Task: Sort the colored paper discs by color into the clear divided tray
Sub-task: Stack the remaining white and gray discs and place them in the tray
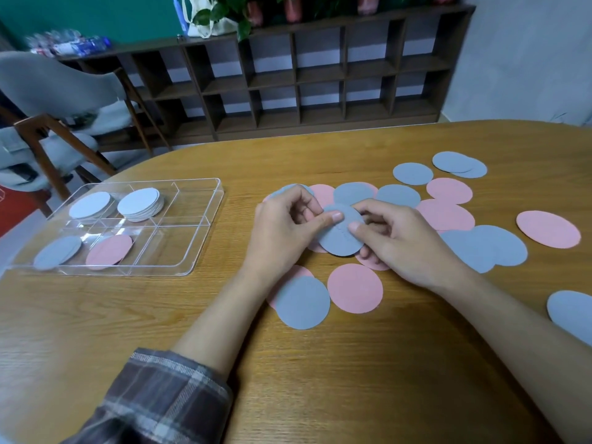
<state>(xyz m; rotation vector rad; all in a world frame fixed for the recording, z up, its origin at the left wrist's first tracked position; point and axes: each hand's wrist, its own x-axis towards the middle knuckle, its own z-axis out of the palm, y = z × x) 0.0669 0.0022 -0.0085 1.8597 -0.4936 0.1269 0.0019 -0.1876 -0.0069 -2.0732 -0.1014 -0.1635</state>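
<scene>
Both hands pinch one blue-grey disc (pixel 342 230) just right of the clear tray (pixel 205 248): left hand (pixel 282 229) thumb on top, right hand (pixel 394 238) at its right edge. Probably thin, light, floppy paper; best gripped by the rim, since discs cling together.

Dark cubby shelf (pixel 320 78) (low) against teal wall (pixel 80 14); grey chair (pixel 57 81) left.
</scene>
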